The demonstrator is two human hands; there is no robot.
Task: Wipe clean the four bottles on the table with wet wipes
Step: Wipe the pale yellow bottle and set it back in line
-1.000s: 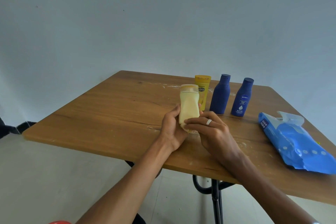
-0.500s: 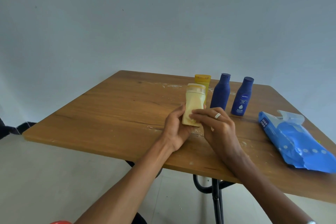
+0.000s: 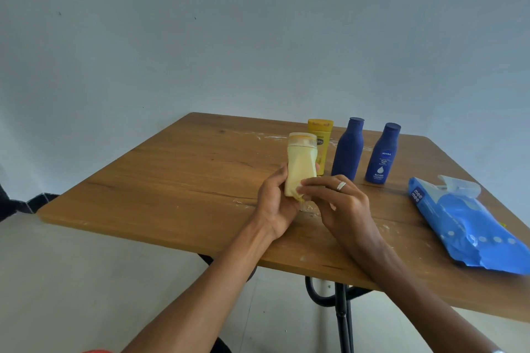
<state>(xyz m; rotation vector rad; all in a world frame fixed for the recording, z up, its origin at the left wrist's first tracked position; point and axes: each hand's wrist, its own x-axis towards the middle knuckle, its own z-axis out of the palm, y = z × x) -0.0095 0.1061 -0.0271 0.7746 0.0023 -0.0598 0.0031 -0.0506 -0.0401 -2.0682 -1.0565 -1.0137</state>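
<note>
My left hand (image 3: 274, 205) grips a pale yellow bottle (image 3: 301, 159) by its lower half and holds it upright just above the table, cap up. A thin wet wipe (image 3: 296, 195) clings around the bottle's body and bunches at its base. The fingertips of my right hand (image 3: 342, 206), which wears a ring, pinch the wipe against the bottle's lower front. Behind stand a darker yellow bottle (image 3: 323, 130) and two blue bottles (image 3: 347, 152) (image 3: 383, 156), all upright.
A blue pack of wet wipes (image 3: 470, 226) lies at the right with its flap open. The wooden table (image 3: 186, 180) shows white smears near my hands and at the back. A plain wall rises behind; a black table leg (image 3: 342, 315) stands below.
The pale bottle tilted right and then came back more upright. My right hand slid up to the bottle's lower front and back down toward its base.
</note>
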